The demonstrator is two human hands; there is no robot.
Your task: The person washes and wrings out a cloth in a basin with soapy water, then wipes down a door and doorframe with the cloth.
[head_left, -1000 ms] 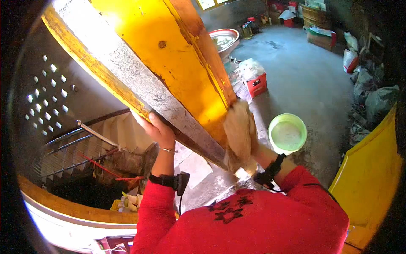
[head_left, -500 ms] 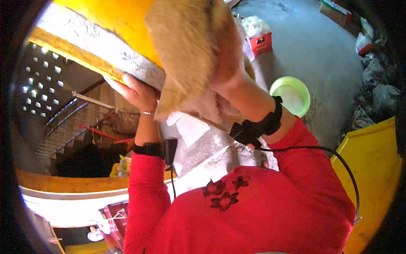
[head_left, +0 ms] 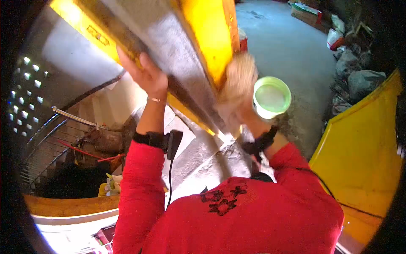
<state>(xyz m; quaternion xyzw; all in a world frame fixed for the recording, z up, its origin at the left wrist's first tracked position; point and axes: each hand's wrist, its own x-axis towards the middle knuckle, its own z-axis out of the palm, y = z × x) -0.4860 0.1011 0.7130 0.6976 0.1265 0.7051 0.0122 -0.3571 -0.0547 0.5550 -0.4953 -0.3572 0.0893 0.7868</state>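
A long yellow wooden piece (head_left: 206, 36) with a grey plaster-like face runs from the top down to the middle. My left hand (head_left: 148, 76) rests against its left yellow edge, fingers stretched and thumb apart. On the right side of the piece, my right hand (head_left: 243, 101) presses a tan cloth (head_left: 242, 74) against the surface; the hand is blurred and its fingers are partly hidden by the cloth. A pale green bucket (head_left: 272, 97) with cloudy liquid stands on the floor just right of my right hand.
At the left, a stairwell with a metal railing (head_left: 74, 115) drops away behind a curved wooden ledge (head_left: 69, 206). A yellow panel (head_left: 359, 148) stands at the right. Bags (head_left: 366, 82) lie along the right wall, and a cardboard box (head_left: 305, 15) sits farther back.
My right hand and the cloth rose close to the camera, then came back down to the piece's right side. My left hand stays at the left edge. The view has shifted.
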